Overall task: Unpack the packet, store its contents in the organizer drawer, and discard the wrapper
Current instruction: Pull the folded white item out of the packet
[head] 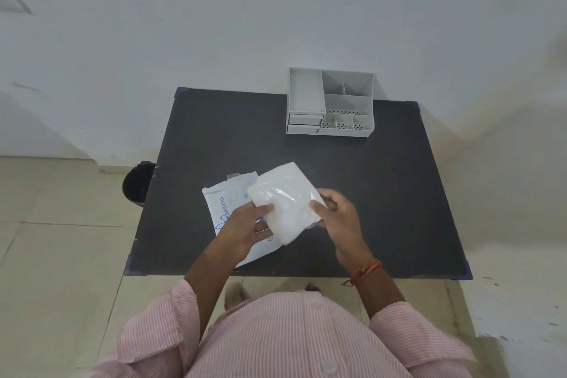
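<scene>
Both hands grasp the folded white bundle (283, 201) above the black table (383, 193): left hand (245, 225) pinching its near-left edge, right hand (337, 215) its right edge. The bundle spans the two grips, overlapping the printed wrapper (225, 202) lying flat beneath. The grey organizer (331, 101) stands well apart at the far edge.

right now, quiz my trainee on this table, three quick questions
1. True or false: both hands hold the white bundle.
2. What lies under the left hand? A) wrapper B) tape C) scissors
3. Fill in: the bin stands on the floor off the table's ___ edge.

Key: 1 true, the right hand grips it too. 2 A, the wrapper. 3 left. The organizer sits at the far edge.
</scene>
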